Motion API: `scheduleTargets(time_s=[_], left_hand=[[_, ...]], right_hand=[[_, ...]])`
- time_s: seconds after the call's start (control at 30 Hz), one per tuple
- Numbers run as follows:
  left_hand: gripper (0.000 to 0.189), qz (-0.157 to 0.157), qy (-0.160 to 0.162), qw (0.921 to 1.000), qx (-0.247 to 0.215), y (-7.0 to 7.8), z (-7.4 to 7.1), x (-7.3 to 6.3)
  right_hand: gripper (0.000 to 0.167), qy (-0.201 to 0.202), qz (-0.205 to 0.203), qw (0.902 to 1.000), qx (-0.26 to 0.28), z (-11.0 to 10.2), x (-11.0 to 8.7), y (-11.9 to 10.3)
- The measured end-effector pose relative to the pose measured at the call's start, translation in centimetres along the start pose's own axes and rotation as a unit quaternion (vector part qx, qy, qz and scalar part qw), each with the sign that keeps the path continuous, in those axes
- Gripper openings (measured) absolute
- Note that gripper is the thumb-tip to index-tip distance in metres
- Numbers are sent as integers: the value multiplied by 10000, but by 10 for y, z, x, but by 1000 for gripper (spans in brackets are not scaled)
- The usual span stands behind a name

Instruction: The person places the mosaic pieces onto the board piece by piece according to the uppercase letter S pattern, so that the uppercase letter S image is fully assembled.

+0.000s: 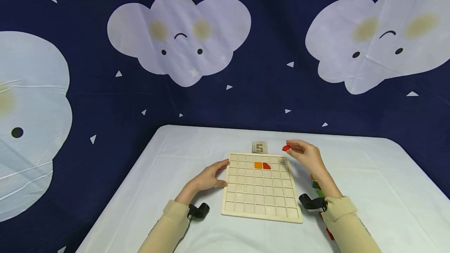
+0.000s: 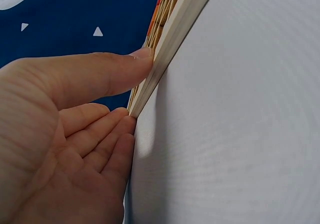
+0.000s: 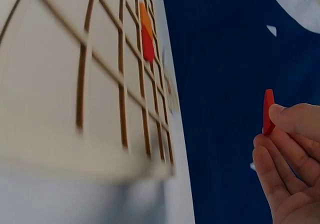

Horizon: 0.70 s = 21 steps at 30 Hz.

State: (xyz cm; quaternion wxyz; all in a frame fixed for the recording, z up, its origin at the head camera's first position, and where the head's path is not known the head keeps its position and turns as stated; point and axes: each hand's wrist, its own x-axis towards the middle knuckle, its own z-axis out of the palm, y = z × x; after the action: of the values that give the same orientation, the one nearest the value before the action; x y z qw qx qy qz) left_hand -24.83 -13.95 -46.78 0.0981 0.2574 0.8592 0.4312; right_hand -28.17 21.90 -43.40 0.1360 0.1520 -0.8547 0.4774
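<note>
A pale wooden grid board (image 1: 261,217) lies flat on the white table. My left hand (image 1: 208,177) is at its left side, thumb and fingertips touching the edge, as the left wrist view shows up close. In one upper row of cells sit an orange square tile (image 1: 258,165) and a red quarter-round tile (image 1: 266,166), side by side. My right hand (image 1: 309,158) is raised beyond the board's top right corner. Between thumb and fingers it pinches a second red tile (image 3: 268,112) with a curved edge, seen nearly edge-on in the right wrist view.
A small gridded card (image 1: 259,147) with an S-shaped pattern is just behind the board's far edge. To the right, green tiles (image 1: 319,193) and red tiles (image 1: 329,234) lie on the table, partly covered by my right arm. Behind the table hangs a dark blue cloth (image 1: 267,104) with clouds.
</note>
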Motion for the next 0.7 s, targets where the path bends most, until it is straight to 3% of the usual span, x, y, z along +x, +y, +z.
scheduleTargets(time_s=[0.17,0.47,0.7], left_hand=[[81,-24,18,10000,52,1,0,0],[81,-56,42,10000,70,1,0,0],[81,-137,51,9999,52,0,1,1]], right_hand=[[33,-224,27,9993,288,20,7,-9],[33,-700,-139,9968,346,55,15,-26],[33,-792,-259,9962,262,72,17,-30]])
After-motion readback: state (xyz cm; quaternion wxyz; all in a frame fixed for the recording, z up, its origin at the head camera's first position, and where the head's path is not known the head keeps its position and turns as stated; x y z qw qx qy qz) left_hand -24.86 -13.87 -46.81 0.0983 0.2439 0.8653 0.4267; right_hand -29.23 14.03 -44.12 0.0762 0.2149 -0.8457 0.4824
